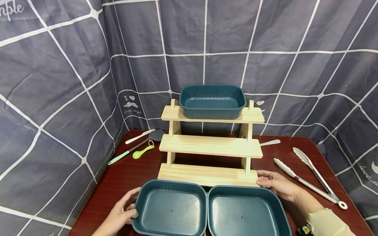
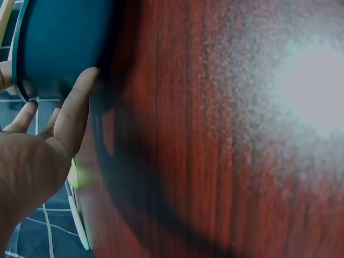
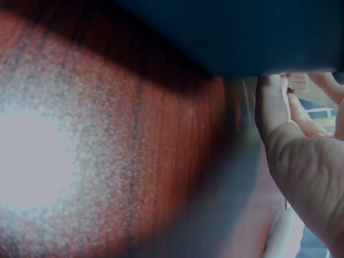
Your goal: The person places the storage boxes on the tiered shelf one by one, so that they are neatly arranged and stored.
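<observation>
Two deep blue-green rectangular tubs, a left tub [image 1: 171, 208] and a right tub [image 1: 245, 213], sit side by side before a stepped wooden rack [image 1: 211, 146]. My left hand [image 1: 122, 208] touches the left tub's outer corner. In the left wrist view, its thumb [image 2: 78, 107] lies against the tub wall with the fingers spread toward the rim. Beside the right tub, my right hand [image 1: 280, 186] reaches to the right end of the rack's lowest step; the tub hides part of that hand. A third matching tub [image 1: 212, 109] rests on the top step.
Left of the rack lie a white-handled utensil [image 1: 140, 136], a dark-headed turner [image 1: 130, 151] and a green measuring spoon [image 1: 143, 151]. Spread tongs [image 1: 314, 186] lie at right. A pale handle [image 1: 270, 142] pokes from behind the rack. Checked curtains surround the red-brown table [image 1: 100, 193].
</observation>
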### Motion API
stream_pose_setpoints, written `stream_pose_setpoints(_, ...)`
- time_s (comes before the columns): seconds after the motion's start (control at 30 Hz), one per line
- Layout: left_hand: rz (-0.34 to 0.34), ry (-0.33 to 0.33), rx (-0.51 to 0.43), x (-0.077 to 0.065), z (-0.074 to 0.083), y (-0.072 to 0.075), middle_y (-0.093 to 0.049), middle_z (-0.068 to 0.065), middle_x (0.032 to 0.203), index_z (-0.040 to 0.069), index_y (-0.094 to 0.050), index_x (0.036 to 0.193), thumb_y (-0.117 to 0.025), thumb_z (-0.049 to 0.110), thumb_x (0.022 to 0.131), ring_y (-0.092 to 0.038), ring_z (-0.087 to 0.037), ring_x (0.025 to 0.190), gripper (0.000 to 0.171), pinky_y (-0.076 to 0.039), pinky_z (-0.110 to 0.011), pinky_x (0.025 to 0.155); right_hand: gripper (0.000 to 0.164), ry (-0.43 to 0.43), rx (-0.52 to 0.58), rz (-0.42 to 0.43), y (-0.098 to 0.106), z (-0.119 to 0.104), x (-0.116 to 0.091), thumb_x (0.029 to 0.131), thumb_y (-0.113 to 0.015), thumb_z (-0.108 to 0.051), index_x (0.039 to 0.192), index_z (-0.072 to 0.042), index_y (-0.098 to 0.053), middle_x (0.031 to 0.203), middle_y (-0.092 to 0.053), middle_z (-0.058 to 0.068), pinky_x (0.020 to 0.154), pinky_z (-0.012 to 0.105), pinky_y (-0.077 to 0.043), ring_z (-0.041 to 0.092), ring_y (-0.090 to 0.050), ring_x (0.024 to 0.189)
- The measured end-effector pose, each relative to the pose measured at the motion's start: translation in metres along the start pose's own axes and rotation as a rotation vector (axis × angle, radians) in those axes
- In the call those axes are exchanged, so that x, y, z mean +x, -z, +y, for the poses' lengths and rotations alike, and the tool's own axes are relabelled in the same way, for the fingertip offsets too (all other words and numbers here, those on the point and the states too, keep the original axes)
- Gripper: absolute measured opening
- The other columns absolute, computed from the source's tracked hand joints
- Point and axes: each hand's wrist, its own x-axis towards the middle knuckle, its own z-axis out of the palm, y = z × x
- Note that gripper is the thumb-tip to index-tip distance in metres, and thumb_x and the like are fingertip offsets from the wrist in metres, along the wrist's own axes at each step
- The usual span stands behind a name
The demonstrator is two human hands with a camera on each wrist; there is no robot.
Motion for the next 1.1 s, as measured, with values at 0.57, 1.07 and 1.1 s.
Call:
stream_pose_setpoints(0.57, 0.024, -0.022, -0.096, -0.018, 0.030, 0.013, -0.048, -0.018, 0.144, 0.014, -0.033, 0.160, -0.055, -0.007, 0.087, -0.064, -0.028, 0.113, 0.079, -0.061, -0.056, 0.077, 0.065, 0.015, 0.011, -0.012, 0.000, 0.000, -0.001, 0.108, -0.052, -0.010, 0.157, 0.016, -0.017, 0.130, -0.065, 0.011, 0.095, 0.039, -0.057, 0.022, -0.066, 0.115)
stream_pose_setpoints(1.07, 0.109, -0.105, -0.076, -0.021, 0.062, 0.003, -0.050, -0.021, 0.146, 0.015, -0.039, 0.156, -0.056, -0.007, 0.087, -0.065, -0.031, 0.109, 0.074, -0.062, -0.054, 0.071, 0.064, 0.013, 0.019, -0.022, -0.002, -0.001, -0.002, 0.108, -0.052, -0.010, 0.157, 0.014, -0.019, 0.131, -0.065, 0.011, 0.096, 0.040, -0.057, 0.022, -0.065, 0.115)
stream_pose_setpoints(1.1, 0.115, -0.111, -0.073, -0.021, 0.063, 0.002, -0.051, -0.020, 0.145, 0.015, -0.040, 0.156, -0.056, -0.007, 0.087, -0.066, -0.031, 0.109, 0.074, -0.062, -0.053, 0.071, 0.064, 0.012, 0.018, -0.022, -0.002, -0.001, -0.002, 0.108, -0.052, -0.010, 0.157, 0.014, -0.019, 0.131, -0.065, 0.011, 0.096, 0.040, -0.057, 0.022, -0.065, 0.115)
